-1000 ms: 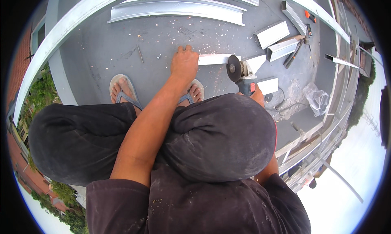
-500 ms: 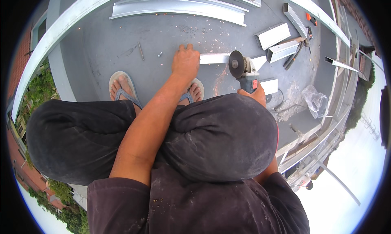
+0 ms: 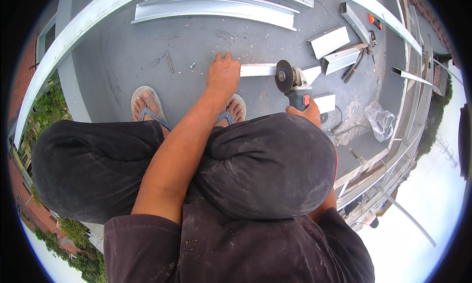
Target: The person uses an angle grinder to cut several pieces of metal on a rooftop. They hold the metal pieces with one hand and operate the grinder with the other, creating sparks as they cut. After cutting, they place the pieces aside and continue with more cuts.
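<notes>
Right now we squat on a grey floor (image 3: 147, 47) with our left hand (image 3: 222, 75) pressed flat on the near end of a short metal strip (image 3: 258, 69), fingers spread and bearing down rather than curled around it. Our right hand (image 3: 309, 111) shows only partly above the knee, its fingers wrapped around the body of an angle grinder (image 3: 294, 86). The grinder's disc (image 3: 283, 76) stands upright against the strip's far end, just beside a cut piece (image 3: 311, 74) that angles away from it. We cannot tell whether the disc has gone through the strip or only meets it, so we judge the cut to be in hand, not finished. Several short cut pieces (image 3: 328, 41) lie well apart toward the upper right, which suggests a good part of the cutting is done. Long metal channels (image 3: 216, 10) lie whole at the top of the floor, so more stock may be left. Our feet in sandals (image 3: 145, 106) rest near the strip.
</notes>
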Demonstrator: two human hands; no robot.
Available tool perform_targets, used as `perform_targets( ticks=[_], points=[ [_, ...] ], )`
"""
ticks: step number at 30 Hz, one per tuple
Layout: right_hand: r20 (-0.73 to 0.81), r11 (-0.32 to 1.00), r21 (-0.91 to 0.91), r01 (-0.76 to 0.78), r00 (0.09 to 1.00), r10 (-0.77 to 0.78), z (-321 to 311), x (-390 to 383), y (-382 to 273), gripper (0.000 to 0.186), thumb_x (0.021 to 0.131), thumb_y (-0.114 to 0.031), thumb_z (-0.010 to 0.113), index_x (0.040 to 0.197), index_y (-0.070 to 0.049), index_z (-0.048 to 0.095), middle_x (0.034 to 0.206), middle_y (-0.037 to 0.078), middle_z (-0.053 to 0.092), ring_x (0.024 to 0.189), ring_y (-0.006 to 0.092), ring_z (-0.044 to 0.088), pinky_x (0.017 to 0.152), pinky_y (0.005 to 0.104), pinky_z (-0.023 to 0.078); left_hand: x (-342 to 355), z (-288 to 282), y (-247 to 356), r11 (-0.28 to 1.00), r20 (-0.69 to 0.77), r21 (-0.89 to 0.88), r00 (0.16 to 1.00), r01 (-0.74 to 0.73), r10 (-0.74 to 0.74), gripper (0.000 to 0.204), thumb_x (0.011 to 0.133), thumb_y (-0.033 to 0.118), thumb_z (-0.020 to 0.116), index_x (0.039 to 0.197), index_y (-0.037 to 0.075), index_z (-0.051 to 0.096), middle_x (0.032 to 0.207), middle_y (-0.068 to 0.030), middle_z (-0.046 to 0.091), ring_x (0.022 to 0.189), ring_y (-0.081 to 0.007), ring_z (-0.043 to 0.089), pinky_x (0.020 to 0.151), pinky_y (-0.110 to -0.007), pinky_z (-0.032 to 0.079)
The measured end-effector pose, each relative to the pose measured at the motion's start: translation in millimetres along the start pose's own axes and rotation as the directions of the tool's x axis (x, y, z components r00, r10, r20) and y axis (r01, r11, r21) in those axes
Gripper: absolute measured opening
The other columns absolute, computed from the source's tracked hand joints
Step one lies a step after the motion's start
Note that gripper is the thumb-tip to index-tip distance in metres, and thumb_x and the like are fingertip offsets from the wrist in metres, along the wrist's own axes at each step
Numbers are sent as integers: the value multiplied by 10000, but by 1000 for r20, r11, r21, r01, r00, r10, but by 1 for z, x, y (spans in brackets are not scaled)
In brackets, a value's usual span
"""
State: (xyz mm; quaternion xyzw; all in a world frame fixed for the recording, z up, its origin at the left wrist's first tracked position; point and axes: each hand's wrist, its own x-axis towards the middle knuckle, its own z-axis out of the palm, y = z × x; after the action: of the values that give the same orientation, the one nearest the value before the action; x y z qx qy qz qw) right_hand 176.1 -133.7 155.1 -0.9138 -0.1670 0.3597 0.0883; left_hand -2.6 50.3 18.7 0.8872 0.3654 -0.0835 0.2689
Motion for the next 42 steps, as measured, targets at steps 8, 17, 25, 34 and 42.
perform_targets(
  ticks=[8, 17, 25, 34, 42],
  points=[
    [10, 995, 71, -69, 998, 68, -5, 0, -13, 588, 777, -223, 837, 1283, 41, 695, 1093, 233, 794, 1027, 372, 780, 974, 465, 579, -4, -1, 1, 1000, -30, -26, 1000, -5, 5, 124, 897, 20, 725, 939, 5, 840, 1159, -184, 712, 1131, -404, 698, 902, -504, 658],
    [12, 999, 48, -12, 1000, 12, -1, 1, -3, 646, 791, -253, 835, 1316, 76, 653, 1032, 233, 786, 897, 344, 780, 894, 462, 600, -2, -5, 4, 999, 32, 33, 999, 19, -20, 126, 921, 76, 803, 1019, 48, 876, 1202, -147, 737, 1175, -359, 701, 968, -444, 624],
    [-10, 999, -34, 11, 1000, -11, 2, 6, 2, 677, 788, -289, 831, 1314, 90, 635, 991, 240, 776, 900, 364, 775, 919, 481, 595, 0, -5, 6, 998, 46, 56, 999, 26, -29, 132, 956, 98, 772, 1027, 63, 877, 1235, -138, 742, 1176, -344, 702, 962, -432, 622],
    [-51, 998, -60, 8, 999, -11, 7, 6, 3, 713, 774, -285, 824, 1345, 98, 635, 1032, 247, 782, 929, 374, 776, 940, 483, 591, -1, 6, 0, 1000, -25, 11, 1000, -1, 1, 154, 919, 50, 728, 993, 52, 862, 1199, -170, 729, 1153, -392, 702, 919, -478, 653],
    [-20, 954, 300, -15, 1000, 22, -11, -20, -11, 516, 837, -189, 829, 1259, 60, 666, 964, 135, 746, 790, 241, 748, 748, 411, 601, 9, -5, -4, 997, 123, -68, 992, 38, -29, 245, 867, 177, 872, 1066, 38, 839, 1225, -182, 736, 1178, -392, 703, 949, -494, 632]
  ],
)
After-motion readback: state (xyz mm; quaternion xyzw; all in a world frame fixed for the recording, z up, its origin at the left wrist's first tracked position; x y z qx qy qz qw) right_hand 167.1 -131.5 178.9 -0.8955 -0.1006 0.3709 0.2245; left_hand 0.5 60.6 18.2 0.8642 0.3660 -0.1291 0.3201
